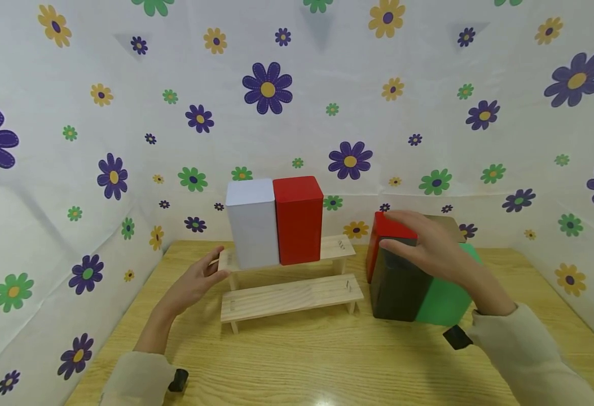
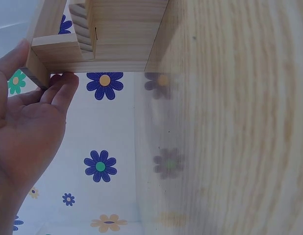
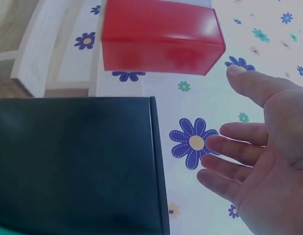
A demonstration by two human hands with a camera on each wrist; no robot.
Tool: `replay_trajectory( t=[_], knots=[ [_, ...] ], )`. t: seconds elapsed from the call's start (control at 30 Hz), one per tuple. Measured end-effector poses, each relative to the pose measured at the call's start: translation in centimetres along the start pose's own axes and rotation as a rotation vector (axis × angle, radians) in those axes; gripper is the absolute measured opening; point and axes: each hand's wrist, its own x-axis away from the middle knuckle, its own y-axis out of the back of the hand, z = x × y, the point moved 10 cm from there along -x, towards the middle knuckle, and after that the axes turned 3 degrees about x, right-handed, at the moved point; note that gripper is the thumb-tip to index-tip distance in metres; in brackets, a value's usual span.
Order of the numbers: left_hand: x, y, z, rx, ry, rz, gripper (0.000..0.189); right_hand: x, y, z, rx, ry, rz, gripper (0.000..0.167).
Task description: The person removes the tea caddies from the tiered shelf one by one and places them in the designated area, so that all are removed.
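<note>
My left hand (image 1: pixel 192 287) holds the left end of a two-step wooden shelf (image 1: pixel 291 297), thumb on the near side and fingers round the back of the upper board. On that board stand a white box (image 1: pixel 253 231) and a red box (image 1: pixel 299 225), side by side and upright. Over at the right, my right hand (image 1: pixel 436 251) hovers above a black box (image 1: pixel 400 285), its fingers spread and nothing in its grasp. In the right wrist view the palm (image 3: pixel 279 181) faces the black box's top edge with a gap between.
Around the black box stand a green box (image 1: pixel 446 299), a second red box (image 1: pixel 393 225) and a brown box (image 1: pixel 446 225), partly hidden by the right hand. Flower-printed white cloth (image 1: pixel 307 129) walls the wooden table (image 1: pixel 297 361) at the back and both sides.
</note>
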Motion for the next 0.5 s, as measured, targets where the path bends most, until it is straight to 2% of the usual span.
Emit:
replay_trajectory(
  t=[0.2, 0.5],
  knots=[
    [-0.1, 0.0, -0.1, 0.000, -0.006, 0.002, 0.081, -1.4, -0.6, 0.4, -0.027, -0.010, 0.021, 0.061],
    [-0.1, 0.0, -0.1, 0.011, 0.006, 0.006, 0.081, -3.4, -1.3, 1.6, -0.179, 0.006, 0.077, 0.054]
  ],
)
